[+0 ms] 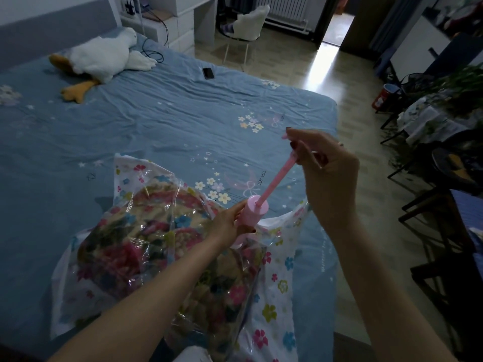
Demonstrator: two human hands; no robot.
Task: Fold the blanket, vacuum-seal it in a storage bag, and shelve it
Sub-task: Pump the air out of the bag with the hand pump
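So the floral blanket (156, 246) is folded up inside the clear storage bag (271, 304) with the flower print, and the whole bundle sits on the near corner of the bed (156, 121), right under both forearms. A pink hand pump (252, 212) stands on top of the bag, roughly over the bundle's right side. The left hand (230, 220) has its fingers wrapped around the pump's fat cylinder, holding it down on the plastic. The pump rod (277, 178) is pulled out and slants up to the right, and the right hand (326, 168) grips the handle end of it with curled fingers, up above the bag and well clear of the blanket. Further out on the blue sheet there's a white plush goose (104, 56) by the headboard and a dark phone (208, 73) lying flat near the far edge. Off to the right of the bed, some dark chairs (444, 231) stand on the shiny floor.
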